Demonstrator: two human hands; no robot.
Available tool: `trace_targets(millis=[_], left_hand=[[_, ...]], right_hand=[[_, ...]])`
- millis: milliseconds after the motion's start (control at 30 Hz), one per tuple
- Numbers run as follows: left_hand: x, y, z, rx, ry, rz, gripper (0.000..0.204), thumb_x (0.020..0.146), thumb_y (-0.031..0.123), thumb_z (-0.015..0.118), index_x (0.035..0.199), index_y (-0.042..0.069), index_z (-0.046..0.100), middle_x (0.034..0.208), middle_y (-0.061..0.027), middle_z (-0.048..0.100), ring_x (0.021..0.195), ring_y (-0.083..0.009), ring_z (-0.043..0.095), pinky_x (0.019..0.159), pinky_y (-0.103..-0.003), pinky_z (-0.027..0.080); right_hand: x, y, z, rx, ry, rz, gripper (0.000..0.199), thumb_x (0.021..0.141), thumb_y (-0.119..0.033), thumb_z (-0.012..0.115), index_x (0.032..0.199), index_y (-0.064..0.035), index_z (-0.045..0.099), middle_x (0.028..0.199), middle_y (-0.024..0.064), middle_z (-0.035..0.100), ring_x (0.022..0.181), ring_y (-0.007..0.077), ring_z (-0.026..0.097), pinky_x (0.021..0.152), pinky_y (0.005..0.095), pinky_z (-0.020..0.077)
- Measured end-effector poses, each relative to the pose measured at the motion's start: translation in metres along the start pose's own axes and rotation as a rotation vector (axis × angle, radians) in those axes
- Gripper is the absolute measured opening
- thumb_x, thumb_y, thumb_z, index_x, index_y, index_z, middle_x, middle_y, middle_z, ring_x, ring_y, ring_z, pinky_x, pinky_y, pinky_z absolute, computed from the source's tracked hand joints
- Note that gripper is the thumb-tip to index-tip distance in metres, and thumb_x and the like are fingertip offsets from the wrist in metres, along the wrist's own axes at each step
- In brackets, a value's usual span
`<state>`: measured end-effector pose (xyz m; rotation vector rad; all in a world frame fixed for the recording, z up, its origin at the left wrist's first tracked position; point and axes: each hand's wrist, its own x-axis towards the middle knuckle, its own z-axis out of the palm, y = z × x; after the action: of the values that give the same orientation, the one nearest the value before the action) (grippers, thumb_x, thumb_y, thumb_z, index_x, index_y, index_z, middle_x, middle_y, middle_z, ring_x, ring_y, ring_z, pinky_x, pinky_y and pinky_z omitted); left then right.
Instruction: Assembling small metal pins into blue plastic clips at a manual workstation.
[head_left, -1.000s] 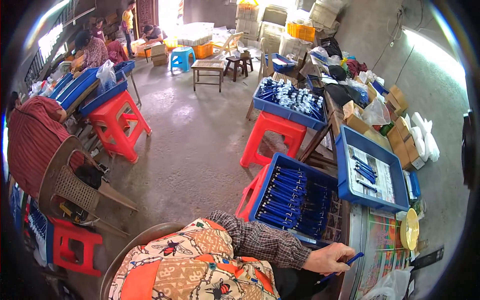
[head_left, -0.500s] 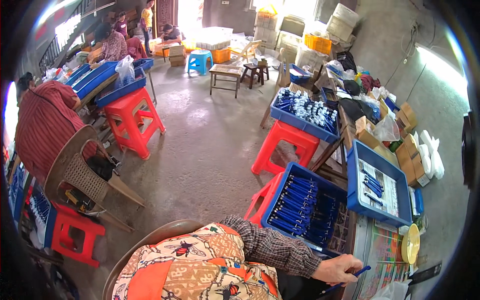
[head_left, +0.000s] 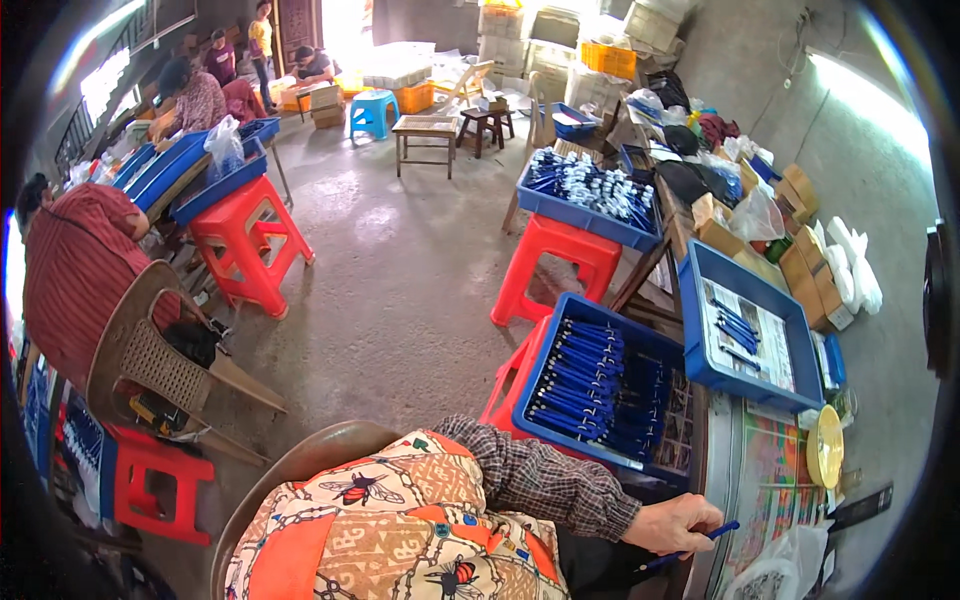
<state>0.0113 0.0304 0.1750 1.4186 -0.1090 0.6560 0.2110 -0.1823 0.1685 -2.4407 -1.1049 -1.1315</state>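
Observation:
My left hand [head_left: 678, 524] is closed around a slim blue pen [head_left: 725, 529], just off the table's edge at the lower right. The pen sticks out on both sides of the fingers. My right hand is out of the picture. Above the hand, a blue tray [head_left: 537, 368] holds rows of blue pens [head_left: 580, 385] with pale tips. Another blue tray [head_left: 745, 387] on the table is lined with printed paper and carries several loose blue pens [head_left: 736, 328].
A yellow bowl [head_left: 825, 447] and a clear plastic bag [head_left: 790, 568] are on the table [head_left: 728, 470]. Farther up, a red stool [head_left: 560, 255] supports a tray of pens with clear-looking ends [head_left: 590, 185]. Boxes and bags line the right wall. Another person [head_left: 85, 270] sits at left.
The view has shifted, so most of the room appears higher and slightly left. My left hand still grips the blue pen, which now lies at a slightly different angle.

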Motion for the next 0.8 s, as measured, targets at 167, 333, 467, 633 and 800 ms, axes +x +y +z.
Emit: trace_targets(millis=[167,333,467,633,800], left_hand=[[0.001,-0.006,0.01,-0.013,-0.045,-0.019,0.023,0.088,0.013,0.056,0.074,-0.003,0.048,0.056,-0.0053,0.054,0.05,-0.0111,0.055,0.046,-0.027,0.041],[-0.001,-0.006,0.011,-0.003,-0.044,-0.015,0.023,0.088,0.013,0.056,0.075,-0.002,0.047,0.057,-0.0052,0.054,0.051,-0.0109,0.054,0.047,-0.027,0.04],[-0.001,-0.018,0.01,-0.012,-0.013,0.011,0.018,0.085,0.01,0.057,0.074,-0.001,0.047,0.058,-0.0065,0.058,0.041,-0.0103,0.052,0.038,-0.025,0.04],[-0.001,-0.029,0.011,-0.031,-0.021,0.001,0.015,0.086,0.007,0.054,0.075,0.0,0.047,0.059,-0.0064,0.059,0.038,-0.0093,0.049,0.034,-0.024,0.038],[0.0,-0.024,0.011,-0.017,-0.034,-0.011,0.013,0.085,0.006,0.054,0.076,0.0,0.047,0.059,-0.0057,0.058,0.038,-0.0087,0.048,0.033,-0.023,0.037]], right_hand=[[-0.002,0.001,0.001,0.131,0.156,-0.01,0.016,0.083,-0.013,0.056,0.081,0.0023,0.059,0.073,0.0225,0.057,0.069,0.0389,0.055,0.068,0.0455,0.044],[-0.004,0.006,0.002,0.135,0.104,-0.007,0.018,0.085,-0.015,0.055,0.078,0.0019,0.056,0.068,0.0195,0.053,0.064,0.0366,0.051,0.063,0.0432,0.0413],[-0.008,0.008,0.005,0.114,0.089,-0.006,0.022,0.088,-0.017,0.053,0.073,-0.0012,0.052,0.062,0.0154,0.047,0.057,0.0327,0.046,0.058,0.0403,0.039],[-0.008,0.012,0.008,0.118,0.059,-0.029,0.025,0.09,-0.019,0.051,0.073,-0.0021,0.053,0.062,0.0147,0.046,0.055,0.0308,0.046,0.056,0.0396,0.0389],[-0.008,0.01,0.004,0.162,0.082,-0.032,0.025,0.09,-0.02,0.052,0.076,0.0004,0.055,0.065,0.017,0.05,0.058,0.0322,0.048,0.057,0.0404,0.0391]])
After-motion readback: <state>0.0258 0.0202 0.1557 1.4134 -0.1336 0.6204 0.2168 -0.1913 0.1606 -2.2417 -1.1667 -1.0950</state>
